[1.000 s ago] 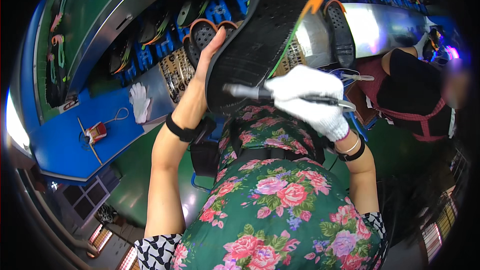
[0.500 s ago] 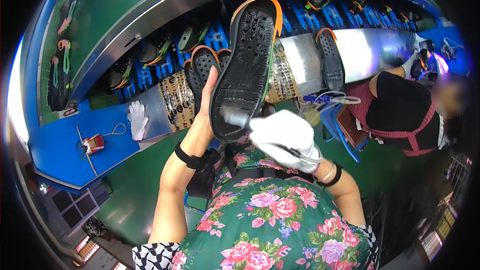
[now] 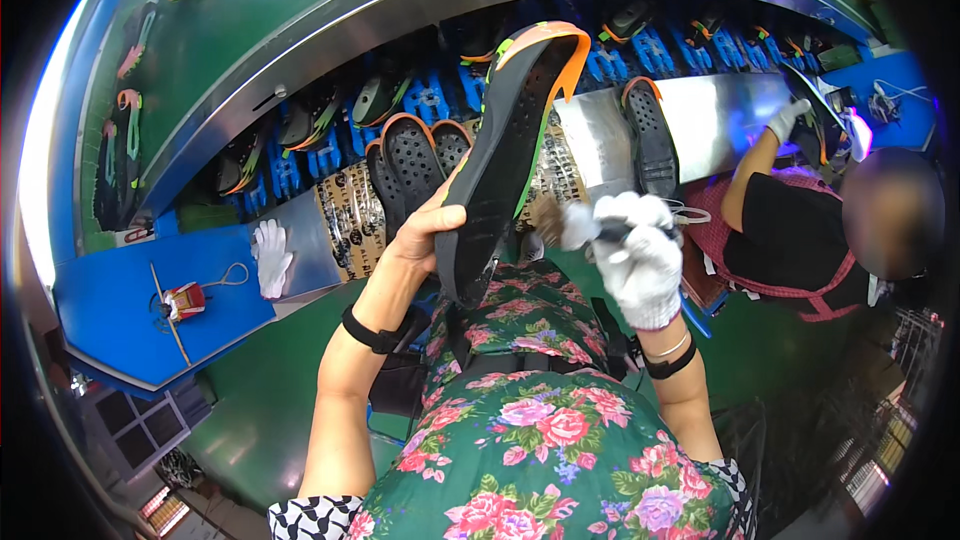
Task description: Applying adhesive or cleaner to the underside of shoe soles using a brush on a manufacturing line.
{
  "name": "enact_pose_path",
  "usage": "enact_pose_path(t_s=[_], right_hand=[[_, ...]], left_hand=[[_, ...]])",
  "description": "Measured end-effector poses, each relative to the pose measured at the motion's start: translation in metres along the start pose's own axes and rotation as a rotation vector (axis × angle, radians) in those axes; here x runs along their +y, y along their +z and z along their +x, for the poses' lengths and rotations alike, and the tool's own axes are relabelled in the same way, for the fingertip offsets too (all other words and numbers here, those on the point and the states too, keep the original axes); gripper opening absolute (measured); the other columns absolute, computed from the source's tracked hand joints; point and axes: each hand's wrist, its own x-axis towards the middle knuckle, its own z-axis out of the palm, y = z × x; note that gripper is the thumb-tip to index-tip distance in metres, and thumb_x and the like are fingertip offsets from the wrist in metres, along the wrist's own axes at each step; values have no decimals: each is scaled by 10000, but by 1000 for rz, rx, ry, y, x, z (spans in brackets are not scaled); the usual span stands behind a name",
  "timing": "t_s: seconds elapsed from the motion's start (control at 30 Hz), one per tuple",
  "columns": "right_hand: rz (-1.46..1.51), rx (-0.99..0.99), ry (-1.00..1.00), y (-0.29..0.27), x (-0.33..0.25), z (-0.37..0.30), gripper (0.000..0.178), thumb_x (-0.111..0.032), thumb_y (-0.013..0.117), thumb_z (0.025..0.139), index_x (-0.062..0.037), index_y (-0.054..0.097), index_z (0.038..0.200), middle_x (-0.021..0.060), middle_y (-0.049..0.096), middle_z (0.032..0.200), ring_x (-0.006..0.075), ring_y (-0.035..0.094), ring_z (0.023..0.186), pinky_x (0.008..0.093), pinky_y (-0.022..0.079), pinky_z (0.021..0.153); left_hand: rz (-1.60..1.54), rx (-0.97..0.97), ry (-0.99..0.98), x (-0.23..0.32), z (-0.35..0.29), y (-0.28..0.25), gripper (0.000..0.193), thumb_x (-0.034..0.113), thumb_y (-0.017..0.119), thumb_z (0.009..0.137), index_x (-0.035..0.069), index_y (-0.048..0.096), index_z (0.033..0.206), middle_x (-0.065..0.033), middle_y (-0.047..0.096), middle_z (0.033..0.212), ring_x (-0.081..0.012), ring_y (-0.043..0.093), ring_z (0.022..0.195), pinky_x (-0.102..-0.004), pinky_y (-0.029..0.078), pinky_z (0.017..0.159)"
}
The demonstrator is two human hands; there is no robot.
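Observation:
My bare left hand (image 3: 422,238) grips a large black shoe sole (image 3: 472,175) by its lower end, thumb across the edge. The sole stands tilted, its grey-black side wall toward me and its orange and green trim at the far end; the hole-dotted inner face shows only partly. In my white-gloved right hand (image 3: 640,265) is a brush (image 3: 562,225), its bristles pointing left, blurred and apart from the sole. The right fingers are curled around its handle.
Several black soles (image 3: 412,155) lean on the metal ledge beyond; another sole (image 3: 657,135) rests farther right. Behind runs a row of blue holders (image 3: 655,52) with shoe parts. A white glove (image 3: 272,257) lies by a blue table (image 3: 110,290). At right, a co-worker (image 3: 795,230) handles a shoe.
The brush has come off the sole's inner face and moved right with my right hand. My left hand has turned the sole onto its side and lowered it slightly.

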Motion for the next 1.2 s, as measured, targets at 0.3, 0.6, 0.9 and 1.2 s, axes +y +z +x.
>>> enact_pose_path(t_s=[0.3, 0.6, 0.9, 1.2], right_hand=[[-411, -93, -63, 59, -11, 38, 260, 0, 602, 923, -37, 641, 1177, 192, 638, 1293, 301, 627, 1182, 387, 548, 986], [-760, -306, -221, 36, 15, 84, 222, -34, 694, 918, -25, 748, 1133, 106, 739, 1145, 195, 725, 987, 304, 590, 835], [-788, -264, -305, 29, -10, 103, 195, -36, 684, 923, 34, 750, 1093, 136, 740, 1189, 165, 697, 1020, 278, 548, 858], [-675, -269, -63, 35, 31, 63, 206, -50, 732, 892, 17, 765, 1083, 123, 767, 1117, 190, 723, 999, 329, 578, 909]], left_hand=[[398, -46, -45, -23, 12, 34, 1214, 192, 850, 720, 41, 103, 1664, -195, 125, 1707, -282, 163, 1577, -393, 147, 1263], [357, 19, -198, -40, 10, 48, 1181, 227, 876, 724, 20, 174, 1651, -179, 281, 1664, -262, 278, 1532, -375, 201, 1251], [188, -57, -231, -45, 4, 40, 1144, 267, 850, 737, 122, 200, 1667, -104, 316, 1663, -222, 328, 1514, -362, 238, 1249], [8, 47, -348, -60, -1, 19, 1113, 235, 849, 786, 59, 177, 1656, -123, 382, 1626, -229, 375, 1492, -354, 278, 1240]])
